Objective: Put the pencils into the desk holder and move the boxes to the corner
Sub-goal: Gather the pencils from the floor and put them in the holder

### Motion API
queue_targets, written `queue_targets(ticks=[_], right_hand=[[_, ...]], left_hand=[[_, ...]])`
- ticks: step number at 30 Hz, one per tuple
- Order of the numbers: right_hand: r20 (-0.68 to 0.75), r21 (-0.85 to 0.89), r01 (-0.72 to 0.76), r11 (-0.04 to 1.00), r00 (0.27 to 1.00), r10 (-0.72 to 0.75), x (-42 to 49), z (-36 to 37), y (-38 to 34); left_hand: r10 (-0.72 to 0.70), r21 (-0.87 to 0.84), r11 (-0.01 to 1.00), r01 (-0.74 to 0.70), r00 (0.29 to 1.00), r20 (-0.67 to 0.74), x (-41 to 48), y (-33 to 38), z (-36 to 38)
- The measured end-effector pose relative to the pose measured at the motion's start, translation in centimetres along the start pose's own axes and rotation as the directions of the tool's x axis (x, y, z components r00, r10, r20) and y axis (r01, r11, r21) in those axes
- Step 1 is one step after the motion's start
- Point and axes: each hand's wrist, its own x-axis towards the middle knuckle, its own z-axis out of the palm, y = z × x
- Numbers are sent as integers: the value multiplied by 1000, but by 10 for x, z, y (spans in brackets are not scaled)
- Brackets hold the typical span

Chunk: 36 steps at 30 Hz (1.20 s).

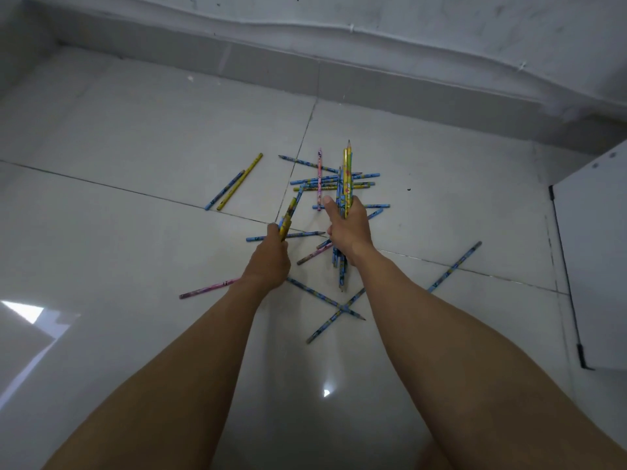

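Several printed pencils, blue, yellow and pink, lie scattered on the white tiled floor (135, 232). My right hand (349, 232) grips a bundle of pencils (346, 178), their tips pointing away from me and their ends sticking out below the fist. My left hand (271, 259) is closed on a few pencils (292, 212), yellow and blue. A loose pile (325, 181) lies just beyond both hands. A yellow and blue pair (234, 186) lies to the left, a pink pencil (207, 288) under my left forearm, and crossed blue ones (334, 308) nearer me. No holder or boxes are visible.
A grey skirting and wall (339, 72) run along the far side. A white board with a dark edge (597, 259) stands at the right. Floor corner lies at the far left (57, 45).
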Motion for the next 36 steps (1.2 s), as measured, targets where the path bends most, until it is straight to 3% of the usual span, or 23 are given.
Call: queue_targets(ticks=[7,11,14,23,29,36], right_hand=[[48,51,107,993,993,-109,-14,16,-9],[25,141,137,980,990,-142,-26,20,-31],[6,215,154,965,987,-159,-28,19,-51],[-44,156,321,934,947,-318,-19,-4,-120],[-58,157,297,942,955,-291,-36,-34,-189],[-98,175,237,956,970,-223,-93,-87,-326]], left_hand=[[14,-262,962,-77,972,-234,6,22,1],[1,-491,861,-136,964,-265,6,51,-9],[-2,-555,813,-176,952,-306,7,73,-19],[83,-540,799,-266,937,-338,24,133,-65],[112,-542,794,-277,942,-318,14,195,-113],[151,-515,813,-271,953,-263,-35,307,-213]])
